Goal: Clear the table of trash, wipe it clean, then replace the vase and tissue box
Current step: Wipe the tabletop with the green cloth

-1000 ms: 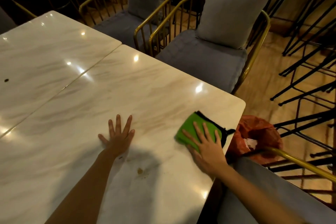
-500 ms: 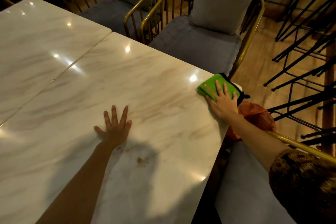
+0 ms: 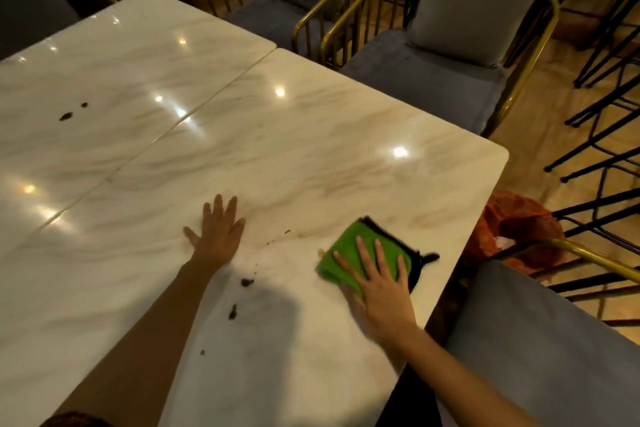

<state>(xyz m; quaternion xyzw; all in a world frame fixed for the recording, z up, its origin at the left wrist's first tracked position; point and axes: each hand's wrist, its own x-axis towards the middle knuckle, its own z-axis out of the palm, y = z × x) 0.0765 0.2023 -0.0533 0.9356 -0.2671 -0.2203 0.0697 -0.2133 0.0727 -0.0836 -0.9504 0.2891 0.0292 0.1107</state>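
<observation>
- Table (image 3: 311, 149): two marble tops butted edge to edge. Both hands rest on the nearer top; the seam runs beyond the left hand's fingertips.
- Chairs: two grey cushioned seats with gold frames stand across the table from the hands, and a third (image 3: 540, 340) sits just outside the right wrist.
- Trash bag (image 3: 519, 229): one orange bag, off the table edge past the right hand, behind the third chair's gold rail.
- Cloth (image 3: 349, 253): one green cloth with a black edge, lying flat on the table under the right hand.
- Right hand (image 3: 381, 288): fingers spread flat, pressing the cloth to the marble rather than gripping it.
- Left hand (image 3: 216, 232): splayed wide, palm down on bare marble, holding nothing.
- Spots: about three dark spots (image 3: 246, 282) and several specks lie between the two hands, and two more (image 3: 65, 116) lie well beyond the left hand on the farther top.
- Step in hand, judged: wiping. Even palm pressure and overlapping strokes toward the left hand should lift the spots rather than smear them; the farther pair calls for a longer reach.
- Vase and tissue box: neither is in view.
</observation>
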